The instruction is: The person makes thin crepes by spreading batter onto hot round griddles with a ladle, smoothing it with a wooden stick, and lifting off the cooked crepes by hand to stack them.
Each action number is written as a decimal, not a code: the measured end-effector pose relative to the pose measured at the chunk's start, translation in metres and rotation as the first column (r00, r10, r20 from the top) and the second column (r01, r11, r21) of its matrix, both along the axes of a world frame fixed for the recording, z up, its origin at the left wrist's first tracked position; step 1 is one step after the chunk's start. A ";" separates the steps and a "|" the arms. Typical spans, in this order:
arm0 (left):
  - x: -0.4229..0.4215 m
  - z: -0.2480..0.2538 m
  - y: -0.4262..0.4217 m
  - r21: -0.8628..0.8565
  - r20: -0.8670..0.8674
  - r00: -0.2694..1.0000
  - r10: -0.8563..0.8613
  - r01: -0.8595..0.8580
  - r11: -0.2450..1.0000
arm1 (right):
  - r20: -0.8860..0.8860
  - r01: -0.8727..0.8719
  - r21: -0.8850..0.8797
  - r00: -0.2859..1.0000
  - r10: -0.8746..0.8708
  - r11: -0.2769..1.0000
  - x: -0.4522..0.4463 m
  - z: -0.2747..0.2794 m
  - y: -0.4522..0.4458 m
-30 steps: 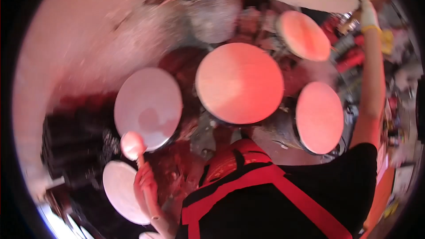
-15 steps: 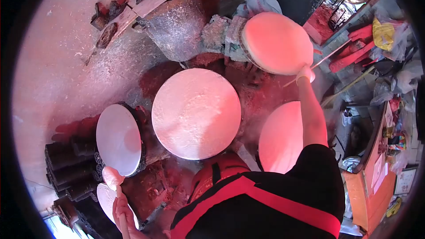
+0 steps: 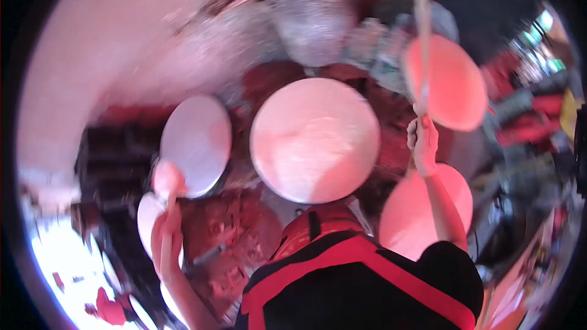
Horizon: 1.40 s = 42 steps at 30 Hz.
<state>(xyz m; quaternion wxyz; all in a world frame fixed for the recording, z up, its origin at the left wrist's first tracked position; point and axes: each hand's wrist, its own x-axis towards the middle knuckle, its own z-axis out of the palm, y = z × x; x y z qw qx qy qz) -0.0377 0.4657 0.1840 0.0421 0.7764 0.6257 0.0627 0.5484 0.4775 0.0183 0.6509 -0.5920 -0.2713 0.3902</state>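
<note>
My right hand (image 3: 424,143) is closed around a long, flat, pale stick (image 3: 420,18), which points up past the far right round plate (image 3: 461,95). That hand is above the near right round plate (image 3: 400,226). On the left, my left hand (image 3: 168,238) grips a pale handle topped by a rounded whitish head, a ladle-like tool (image 3: 167,178). Its head overlaps the lower edge of the left round plate (image 3: 194,140), but contact is unclear. A large round plate (image 3: 315,140) with a pale, uneven coating lies in the middle.
Dark stacked cylinders (image 3: 116,146) stand at the left. A smaller pale disc (image 3: 150,217) is below the left hand's tool. A large whitish-grey container (image 3: 315,24) stands at the back. A person in red (image 3: 109,307) is in the bright opening at lower left.
My right hand has left the rim of the far right plate and swung the stick upward. My left hand has risen in view with its tool. The whole view has shifted and is blurred.
</note>
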 end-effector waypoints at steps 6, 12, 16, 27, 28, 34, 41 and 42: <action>-0.049 -0.035 0.115 -0.141 0.484 0.770 0.416 -0.401 0.905 | 0.741 -0.866 0.082 0.384 0.551 0.493 -0.181 0.061 0.108; -0.020 -0.017 0.163 0.061 0.051 0.979 0.195 -0.198 0.978 | 0.808 -0.720 -0.352 0.089 0.583 0.598 -0.299 0.077 0.146; -0.045 -0.083 0.181 0.044 0.419 0.890 0.179 -0.217 0.975 | -0.092 -0.778 -0.423 0.547 0.832 0.465 -0.311 0.014 0.125; -0.074 -0.206 0.262 0.110 0.606 0.771 0.195 -0.324 0.940 | 0.612 -0.228 -0.343 0.682 0.401 0.911 -0.492 -0.064 0.089; -0.077 -0.196 0.264 0.184 0.620 0.766 0.168 -0.350 0.919 | 0.681 -0.217 -0.221 0.664 0.309 0.951 -0.498 -0.083 0.105; -0.124 -0.141 0.257 0.253 0.697 0.713 0.073 -0.340 0.906 | -0.490 -0.523 -0.207 0.786 0.375 0.827 -0.506 -0.041 0.136; -0.215 -0.155 0.138 -0.173 0.835 0.389 0.390 -0.487 0.856 | -0.358 -0.301 -0.265 0.913 0.196 0.916 -0.558 -0.061 0.090; -0.225 -0.179 0.128 -0.073 0.861 0.394 0.321 -0.530 0.845 | -0.352 -0.301 -0.289 0.916 0.191 0.909 -0.570 -0.054 0.104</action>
